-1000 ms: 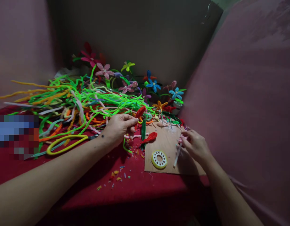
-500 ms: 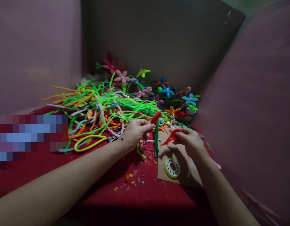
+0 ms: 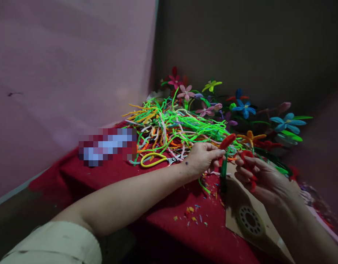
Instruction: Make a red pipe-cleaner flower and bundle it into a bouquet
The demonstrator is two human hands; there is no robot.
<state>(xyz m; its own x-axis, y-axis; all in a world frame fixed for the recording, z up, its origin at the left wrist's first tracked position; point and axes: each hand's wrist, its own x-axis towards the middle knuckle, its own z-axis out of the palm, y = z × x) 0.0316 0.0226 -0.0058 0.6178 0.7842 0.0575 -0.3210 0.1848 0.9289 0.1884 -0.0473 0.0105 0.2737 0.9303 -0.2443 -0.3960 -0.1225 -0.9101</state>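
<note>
My left hand pinches a red fuzzy pipe-cleaner petal between thumb and fingers, its rounded end pointing up and to the right. To the right of it, my right hand has its fingers curled around more red pipe-cleaner pieces, partly hidden by the fingers. A dark green pipe-cleaner bundle lies just below and between the hands. Beneath my right hand is a sheet of brown cardboard with a roll of tape on it.
A tangled heap of coloured pipe cleaners covers the back of the red cloth. Yellow-handled scissors lie at its front. Finished pipe-cleaner flowers stand behind. Small fuzzy scraps are scattered in front. A pink wall rises at left.
The view has swung left, so everything sits further right. My right hand has turned, with its fingers now curled more around the red pieces. My left hand still pinches the red petal.
</note>
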